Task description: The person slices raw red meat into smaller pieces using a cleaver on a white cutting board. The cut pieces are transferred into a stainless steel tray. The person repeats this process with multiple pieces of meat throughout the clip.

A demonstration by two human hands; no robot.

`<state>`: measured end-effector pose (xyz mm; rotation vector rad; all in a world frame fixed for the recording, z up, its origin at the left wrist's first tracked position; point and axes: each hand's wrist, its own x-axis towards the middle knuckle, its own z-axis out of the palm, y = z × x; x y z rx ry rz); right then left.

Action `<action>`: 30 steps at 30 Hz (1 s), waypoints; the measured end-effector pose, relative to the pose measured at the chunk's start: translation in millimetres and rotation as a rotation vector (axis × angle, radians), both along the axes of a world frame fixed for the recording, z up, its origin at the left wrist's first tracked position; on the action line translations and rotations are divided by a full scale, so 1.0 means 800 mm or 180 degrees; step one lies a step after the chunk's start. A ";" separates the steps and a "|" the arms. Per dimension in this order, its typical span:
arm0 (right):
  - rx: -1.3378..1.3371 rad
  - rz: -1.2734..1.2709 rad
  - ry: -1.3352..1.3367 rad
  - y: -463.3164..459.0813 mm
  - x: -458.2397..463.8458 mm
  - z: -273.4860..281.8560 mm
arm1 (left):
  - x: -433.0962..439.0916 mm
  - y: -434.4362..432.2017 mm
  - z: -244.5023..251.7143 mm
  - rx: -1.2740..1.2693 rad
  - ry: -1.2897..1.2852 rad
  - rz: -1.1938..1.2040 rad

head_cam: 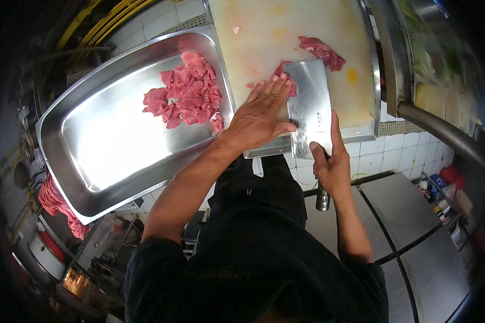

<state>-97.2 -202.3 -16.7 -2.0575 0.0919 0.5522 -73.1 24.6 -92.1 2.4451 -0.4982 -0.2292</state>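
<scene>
My right hand (332, 163) grips a broad steel cleaver (309, 97) near its handle, with the index finger stretched along the blade. My left hand (262, 109) lies nearly flat over a small piece of raw meat (282, 68), holding it down against the white cutting board (254, 44). The blade stands close beside my left fingertips and hides part of that piece. Farther up the board rests a larger piece of red meat (323, 52). Left of the board, thin meat slices (190, 93) are heaped inside a deep steel tray (54, 133).
Small meat scraps (236, 30) lie on the board. A metal rail (440, 127) runs along the right side. Below right are steel cabinet panels (404, 206). More meat (58, 198) shows beyond the tray's lower left edge.
</scene>
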 end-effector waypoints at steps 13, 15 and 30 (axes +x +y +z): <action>-0.0185 0.0052 -0.0581 0.042 -0.008 -0.037 | -0.002 0.007 -0.004 0.0038 -0.0253 -0.0142; -0.0135 0.0065 -0.0163 0.032 -0.045 -0.030 | 0.001 0.006 -0.003 0.0254 -0.0264 -0.0067; 0.0213 -0.0192 0.0118 -0.054 -0.027 0.008 | 0.113 0.047 -0.005 0.0773 -0.1423 0.0983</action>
